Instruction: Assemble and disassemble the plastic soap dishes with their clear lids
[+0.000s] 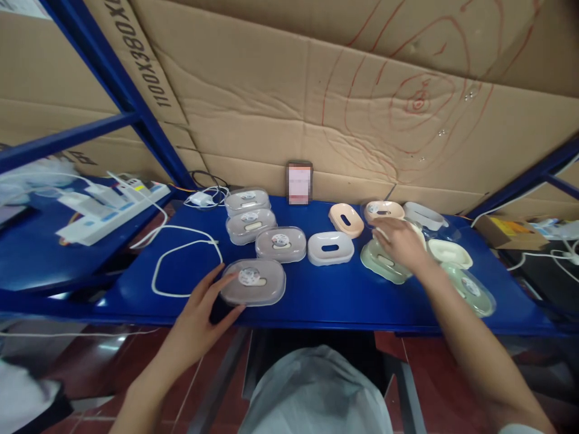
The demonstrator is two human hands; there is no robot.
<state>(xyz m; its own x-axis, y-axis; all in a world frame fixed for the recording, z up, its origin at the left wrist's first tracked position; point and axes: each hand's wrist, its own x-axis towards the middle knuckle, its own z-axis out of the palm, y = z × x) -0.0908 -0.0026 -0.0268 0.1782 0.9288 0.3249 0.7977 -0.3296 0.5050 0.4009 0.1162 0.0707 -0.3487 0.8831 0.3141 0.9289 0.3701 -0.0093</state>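
My left hand point(203, 310) has its fingers spread around the left end of a soap dish with a clear lid and round sticker point(271, 289), touching its edge. My right hand point(402, 244) reaches over the cluster on the right. Its fingers curl over a cream soap dish point(420, 231), mostly hidden beneath the hand, above a green soap dish point(384, 265). Between my hands lie a white soap dish point(330, 258) and a peach soap dish point(355, 226), both without lids.
Several lidded soap dishes point(280, 252) run back on the left. Beyond my right hand lie another cream dish point(452, 254), a lidded green dish point(473, 292) and a grey dish point(425, 216). A white cable point(156, 274), a power strip point(113, 211) and an upright screen point(299, 184) also stand out.
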